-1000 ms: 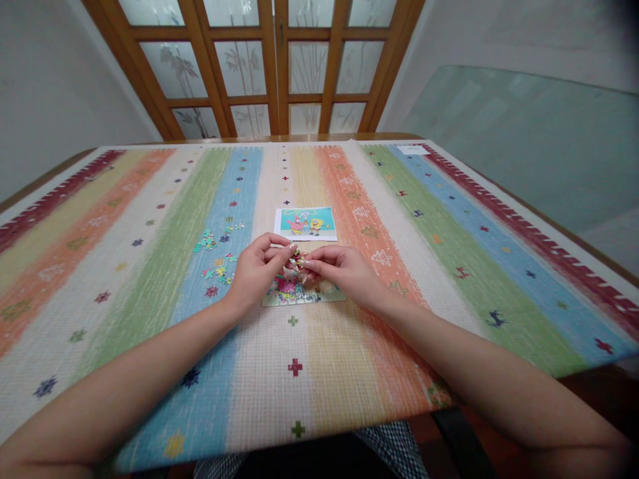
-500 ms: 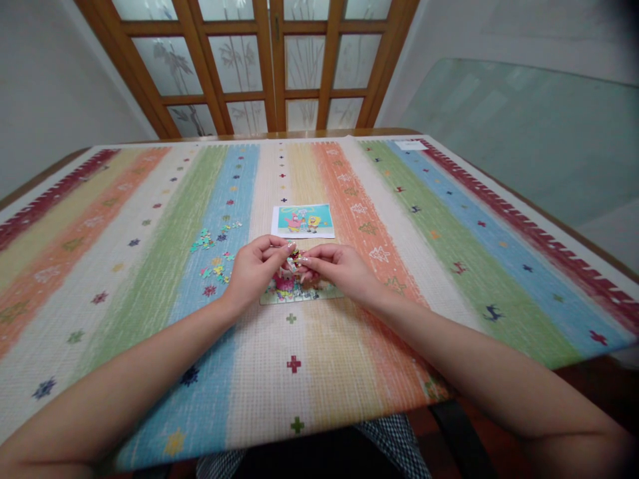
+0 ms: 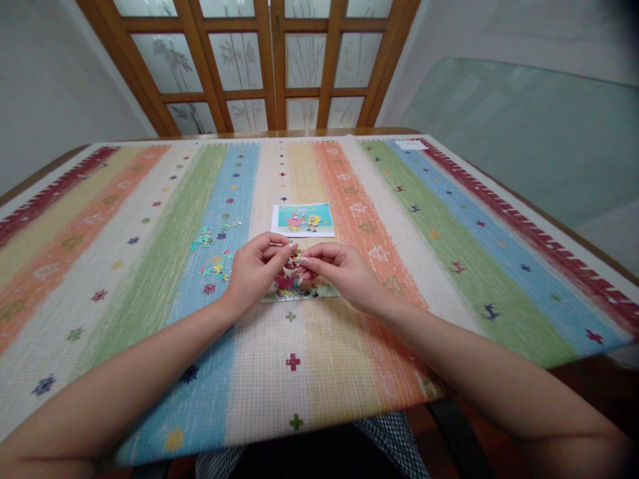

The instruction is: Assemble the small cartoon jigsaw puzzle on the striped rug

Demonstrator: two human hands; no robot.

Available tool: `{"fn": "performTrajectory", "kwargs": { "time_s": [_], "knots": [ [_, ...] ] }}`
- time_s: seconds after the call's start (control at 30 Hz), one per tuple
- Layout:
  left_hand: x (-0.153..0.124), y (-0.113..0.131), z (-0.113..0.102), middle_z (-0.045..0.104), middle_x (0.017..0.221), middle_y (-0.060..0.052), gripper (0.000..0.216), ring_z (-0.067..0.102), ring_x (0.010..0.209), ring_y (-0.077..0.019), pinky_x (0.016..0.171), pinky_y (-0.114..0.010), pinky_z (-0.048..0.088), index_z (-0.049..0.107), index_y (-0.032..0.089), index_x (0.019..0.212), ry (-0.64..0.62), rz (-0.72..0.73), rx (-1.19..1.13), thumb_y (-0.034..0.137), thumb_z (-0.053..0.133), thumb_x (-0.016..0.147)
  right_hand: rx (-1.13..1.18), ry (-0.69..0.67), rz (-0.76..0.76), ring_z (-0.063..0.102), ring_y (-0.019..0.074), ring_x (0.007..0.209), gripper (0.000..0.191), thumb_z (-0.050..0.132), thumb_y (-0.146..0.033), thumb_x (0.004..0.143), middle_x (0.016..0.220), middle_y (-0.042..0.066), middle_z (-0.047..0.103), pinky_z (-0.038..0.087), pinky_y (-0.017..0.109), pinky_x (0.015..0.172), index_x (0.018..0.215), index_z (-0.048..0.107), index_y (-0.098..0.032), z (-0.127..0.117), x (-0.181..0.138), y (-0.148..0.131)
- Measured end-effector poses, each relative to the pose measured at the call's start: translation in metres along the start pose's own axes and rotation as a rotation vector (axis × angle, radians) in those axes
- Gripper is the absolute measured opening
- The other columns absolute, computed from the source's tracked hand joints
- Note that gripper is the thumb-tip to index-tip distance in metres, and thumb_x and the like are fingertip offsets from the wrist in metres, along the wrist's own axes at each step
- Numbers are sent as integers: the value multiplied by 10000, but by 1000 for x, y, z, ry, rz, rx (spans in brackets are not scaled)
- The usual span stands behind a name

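My left hand and my right hand meet near the middle of the table, fingertips pinched. Between them are small, colourful jigsaw puzzle pieces, raised over a partly assembled puzzle. Fingers hide much of those pieces, so their number and joins cannot be made out. Pink and pale green areas of the assembled puzzle show below my hands; its far part is covered. Just beyond lies a printed reference picture with cartoon figures on turquoise.
Loose puzzle pieces lie to the left in a scattered group, with more loose pieces nearer my left wrist. A striped tablecloth covers the table. A small white paper rests at the far right edge.
Both hands stay together over the puzzle. The fingers and the held pieces have shifted only slightly.
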State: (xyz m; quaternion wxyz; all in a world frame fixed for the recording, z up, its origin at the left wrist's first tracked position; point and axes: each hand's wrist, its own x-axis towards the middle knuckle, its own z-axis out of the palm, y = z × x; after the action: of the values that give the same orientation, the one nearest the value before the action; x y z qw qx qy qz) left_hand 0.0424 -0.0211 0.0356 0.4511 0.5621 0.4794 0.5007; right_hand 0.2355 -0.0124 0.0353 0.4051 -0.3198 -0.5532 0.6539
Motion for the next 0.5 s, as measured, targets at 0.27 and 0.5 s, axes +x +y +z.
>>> {"fn": "performTrajectory", "kwargs": {
  "time_s": [0.27, 0.5],
  "knots": [
    [4, 2, -1, 749, 771, -24, 379, 661, 638, -116, 591, -207, 545, 716, 176, 858, 34, 16, -110, 501, 898, 787, -15, 4, 77, 733, 144, 731, 333, 892, -501, 819, 836, 31, 781, 627, 309, 753, 899, 778, -198, -7, 2, 2],
    [3, -2, 0, 710, 744, 0, 307, 617, 613, -89, 589, -186, 519, 729, 175, 819, 2, -12, -168, 435, 889, 797, -16, 2, 75, 728, 137, 720, 327, 879, -505, 841, 834, 26, 778, 627, 309, 758, 894, 770, -202, -6, 3, 4]
  ]
}}
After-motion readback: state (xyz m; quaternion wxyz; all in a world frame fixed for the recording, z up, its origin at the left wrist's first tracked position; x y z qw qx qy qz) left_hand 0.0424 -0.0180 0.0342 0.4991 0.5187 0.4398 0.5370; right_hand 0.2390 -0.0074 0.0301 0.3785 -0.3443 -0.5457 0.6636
